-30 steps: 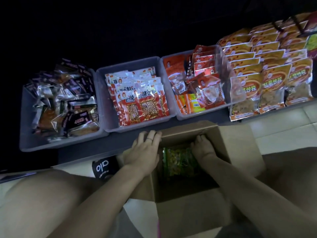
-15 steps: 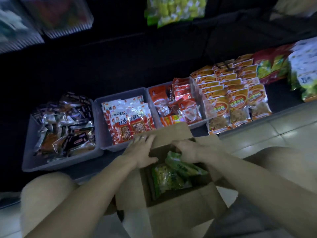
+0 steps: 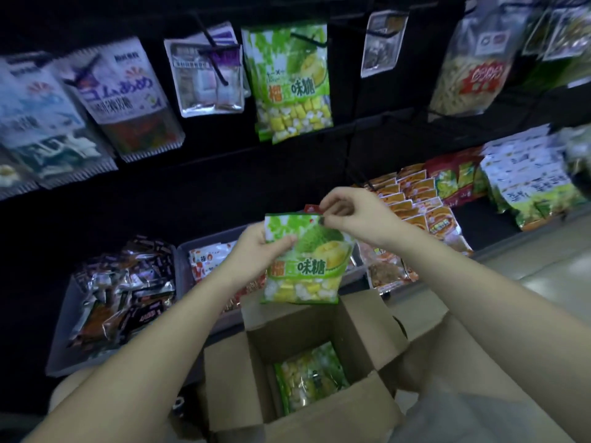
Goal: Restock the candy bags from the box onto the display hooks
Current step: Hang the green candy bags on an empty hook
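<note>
I hold a green durian candy bag [image 3: 305, 260] upright above the open cardboard box [image 3: 361, 318]. My left hand [image 3: 260, 247] grips its left edge. My right hand [image 3: 353, 214] pinches its top right corner. More green candy bags [image 3: 311, 375] lie at the bottom of the box. Matching green bags [image 3: 292, 81] hang on a black display hook [image 3: 307, 38] on the dark wall above, apart from the bag in my hands.
Other snack bags hang on hooks to the left [image 3: 124, 97] and right [image 3: 470, 65]. Grey bins of snack packets [image 3: 121, 292] line the low shelf behind the box. Orange packets [image 3: 425, 203] and green-white bags [image 3: 534, 183] lie at the right. Pale floor tiles [image 3: 543, 260] show at the right.
Both hands came up out of the box with one green bag, which now hangs upright between them. The view tilted up, revealing the hooks.
</note>
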Available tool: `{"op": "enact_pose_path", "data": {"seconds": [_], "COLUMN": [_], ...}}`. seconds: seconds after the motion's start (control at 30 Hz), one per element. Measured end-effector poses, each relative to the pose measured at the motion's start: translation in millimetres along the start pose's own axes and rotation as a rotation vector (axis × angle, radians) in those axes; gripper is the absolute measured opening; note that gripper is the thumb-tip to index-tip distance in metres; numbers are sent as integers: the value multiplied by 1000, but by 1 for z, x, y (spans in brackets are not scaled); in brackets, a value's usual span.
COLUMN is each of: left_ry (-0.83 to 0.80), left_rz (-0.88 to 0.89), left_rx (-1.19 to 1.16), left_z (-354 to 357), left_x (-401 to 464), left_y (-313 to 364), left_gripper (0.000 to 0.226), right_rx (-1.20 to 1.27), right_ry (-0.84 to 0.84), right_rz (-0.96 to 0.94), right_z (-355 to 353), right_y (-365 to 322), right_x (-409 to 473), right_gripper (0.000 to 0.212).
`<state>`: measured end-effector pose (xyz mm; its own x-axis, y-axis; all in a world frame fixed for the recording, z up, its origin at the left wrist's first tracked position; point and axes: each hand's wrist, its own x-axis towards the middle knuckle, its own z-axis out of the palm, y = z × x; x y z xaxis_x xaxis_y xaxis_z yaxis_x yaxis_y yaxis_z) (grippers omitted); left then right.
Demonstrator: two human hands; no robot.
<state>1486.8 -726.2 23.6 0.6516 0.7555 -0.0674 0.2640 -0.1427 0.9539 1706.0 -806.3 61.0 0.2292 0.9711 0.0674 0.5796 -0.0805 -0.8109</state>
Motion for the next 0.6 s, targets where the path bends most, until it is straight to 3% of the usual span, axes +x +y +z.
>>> {"op": "enact_pose_path", "data": {"seconds": [0.1,0.27,0.33,0.6], "left_ry": [116,231,249,276], "left_rz": [59,137,165,219], "left_rx": [-29,-104,-134,-196], "left_z": [-14,-17,-16,-12], "left_x": [4,20,30,77], "left_y": [29,73,91,161], "left_gripper": [12,9,6,7], "right_rx": [82,542,686,753], "right_ry": [208,119,158,422], "right_rz": [7,52,55,30], "right_z": [-18,-28,-33,-80], "right_y": [3,-16,-29,-71], "right_x": [2,10,20,66], "right_gripper": [9,7,6,18]}}
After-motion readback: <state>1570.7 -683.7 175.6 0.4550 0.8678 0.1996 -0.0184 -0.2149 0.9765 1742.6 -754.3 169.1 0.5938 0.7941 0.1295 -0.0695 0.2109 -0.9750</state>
